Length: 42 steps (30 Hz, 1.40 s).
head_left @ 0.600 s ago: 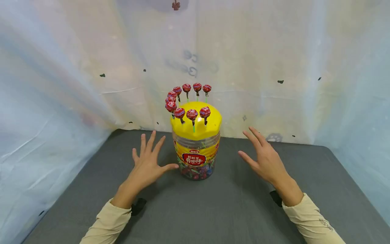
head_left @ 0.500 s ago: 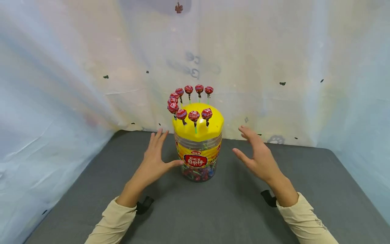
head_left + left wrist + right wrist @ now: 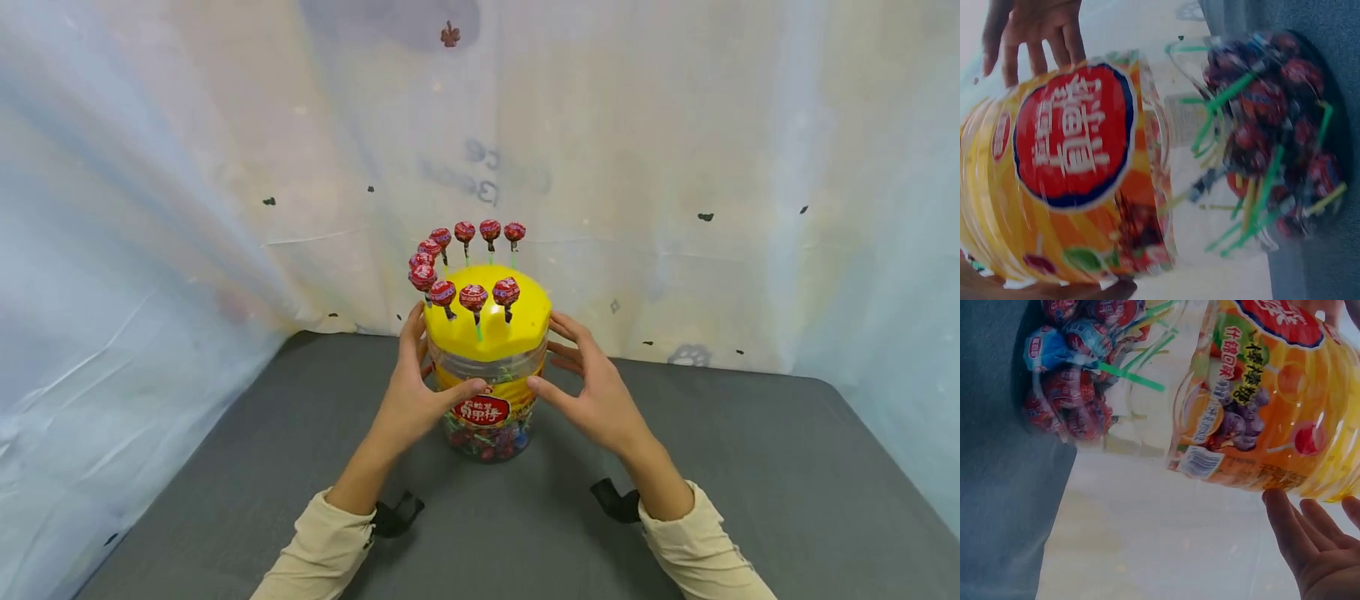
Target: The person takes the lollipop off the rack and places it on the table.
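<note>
A clear candy jar [image 3: 491, 367] with a yellow lid [image 3: 491, 329] stands upright on the table, wrapped candies inside. Several red-wrapped lollipops [image 3: 473, 297] stick up around part of the lid's rim. My left hand [image 3: 411, 400] grips the jar's left side, thumb across the label and fingers partly hidden behind. From the right, my right hand [image 3: 596, 398] holds the other side, thumb at the label's edge. The left wrist view shows the jar's label [image 3: 1075, 134] close up; in the right wrist view, fingertips of my right hand [image 3: 1319, 550] meet the jar [image 3: 1260, 425].
A dark grey table [image 3: 495, 533] carries the jar. Behind it hangs a pale, creased sheet [image 3: 637, 167] with small dark marks, continuing along the left and right sides. Black straps [image 3: 617, 502] hang at both wrists.
Both hands have moved inward from either side of the jar, and their spread fingers now curve round it. The jar stays upright; the head view has shifted slightly.
</note>
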Available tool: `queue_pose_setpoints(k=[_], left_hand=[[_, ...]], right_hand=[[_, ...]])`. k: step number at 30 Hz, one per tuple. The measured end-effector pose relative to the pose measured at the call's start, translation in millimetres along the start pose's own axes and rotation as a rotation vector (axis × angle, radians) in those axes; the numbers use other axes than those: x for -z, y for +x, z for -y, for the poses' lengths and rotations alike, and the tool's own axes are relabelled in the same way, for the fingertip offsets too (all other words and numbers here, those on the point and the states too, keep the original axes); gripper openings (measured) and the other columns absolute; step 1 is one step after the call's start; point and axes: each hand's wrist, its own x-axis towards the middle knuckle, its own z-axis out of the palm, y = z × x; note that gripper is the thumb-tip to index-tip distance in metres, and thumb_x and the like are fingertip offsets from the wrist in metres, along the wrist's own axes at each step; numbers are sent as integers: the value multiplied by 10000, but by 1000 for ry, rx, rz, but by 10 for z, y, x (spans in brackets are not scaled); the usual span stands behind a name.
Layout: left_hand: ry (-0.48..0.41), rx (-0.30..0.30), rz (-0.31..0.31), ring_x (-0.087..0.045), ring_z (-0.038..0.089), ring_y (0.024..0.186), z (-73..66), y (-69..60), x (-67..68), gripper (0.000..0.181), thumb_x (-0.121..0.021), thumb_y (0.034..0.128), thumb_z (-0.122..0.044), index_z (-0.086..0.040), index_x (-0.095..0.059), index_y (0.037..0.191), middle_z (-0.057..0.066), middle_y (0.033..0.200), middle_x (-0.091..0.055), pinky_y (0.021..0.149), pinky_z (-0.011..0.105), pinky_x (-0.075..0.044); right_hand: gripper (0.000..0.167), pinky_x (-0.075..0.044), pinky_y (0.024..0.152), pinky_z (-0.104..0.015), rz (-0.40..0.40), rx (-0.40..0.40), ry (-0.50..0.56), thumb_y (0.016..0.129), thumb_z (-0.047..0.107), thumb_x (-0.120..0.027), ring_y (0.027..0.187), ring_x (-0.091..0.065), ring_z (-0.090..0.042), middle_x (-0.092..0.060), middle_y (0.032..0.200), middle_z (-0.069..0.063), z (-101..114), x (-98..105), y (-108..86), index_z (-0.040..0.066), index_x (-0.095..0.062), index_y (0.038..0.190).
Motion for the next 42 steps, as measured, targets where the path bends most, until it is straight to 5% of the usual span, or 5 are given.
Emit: queue_pose_setpoints(k=[6, 11, 14, 18, 42], left_hand=[[-14, 3, -83, -318, 274, 1461, -54, 29, -75, 1142, -843, 810, -264, -391, 5, 1563, -3, 1623, -169, 1138, 592, -368], [11, 16, -126, -357, 269, 1431, -46, 83, -110, 1160, -864, 785, -253, -372, -18, 1568, 18, 1610, -202, 1128, 569, -393], [16, 26, -136, -357, 281, 1434, -23, 99, -103, 1161, -867, 781, -268, -373, -23, 1572, 26, 1614, -209, 1127, 567, -396], [28, 37, -141, -329, 288, 1456, -5, 98, -90, 1153, -863, 784, -299, -365, -29, 1577, 29, 1623, -204, 1134, 577, -382], [66, 55, -133, -289, 287, 1482, 6, 103, -86, 1154, -863, 781, -324, -387, -28, 1575, 11, 1636, -197, 1142, 594, -362]], right_hand=[[762, -501, 1049, -475, 91, -31, -34, 955, 337, -674, 1383, -499, -283, -286, 1627, 3, 110, 39, 42, 300, -219, 1564], [650, -547, 937, -449, -58, 11, -183, 954, 328, -679, 1258, -567, -249, -486, 1477, -42, 333, 95, 162, 173, -364, 1501], [632, -523, 867, -393, -158, 127, -207, 926, 243, -722, 1124, -596, -206, -627, 1267, -48, 494, 77, 260, 142, -413, 1467], [650, -466, 797, -333, -186, 244, -207, 914, 183, -733, 998, -609, -166, -697, 1063, -35, 625, 20, 362, 170, -404, 1475], [410, -482, 750, -306, -324, 388, -164, 954, 97, -660, 882, -610, -162, -670, 968, -76, 713, -17, 498, 132, -530, 1341]])
